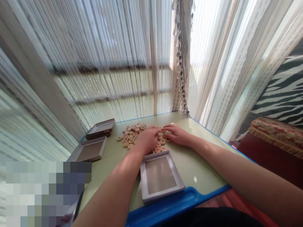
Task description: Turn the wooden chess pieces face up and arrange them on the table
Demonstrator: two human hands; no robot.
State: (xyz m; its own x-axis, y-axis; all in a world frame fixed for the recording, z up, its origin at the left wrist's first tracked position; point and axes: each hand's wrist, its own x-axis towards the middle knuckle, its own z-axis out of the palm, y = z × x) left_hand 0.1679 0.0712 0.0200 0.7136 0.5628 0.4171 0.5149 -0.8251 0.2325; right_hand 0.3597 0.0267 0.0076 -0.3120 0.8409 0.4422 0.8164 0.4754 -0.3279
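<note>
Round wooden Chinese chess pieces (131, 136), many marked with red or black characters, lie in a loose heap on the pale green table (203, 164). My left hand (148, 140) reaches over the right part of the heap, fingers bent down among the pieces and pressed together; whatever is under them is hidden. Across from it my right hand (177, 135) rests at the heap's right edge, its fingers stretched out and apart, the tips by a few pieces. Just in front of the heap is a shallow white-rimmed box tray (180, 186) with a grey-brown bottom.
To the left stand another shallow tray (102, 150) and a dark-edged box (111, 126). A blue molded edge (165, 206) runs along the near side of the table. String curtains (132, 88) hang behind it. A fringed red seat (272, 148) is at the right.
</note>
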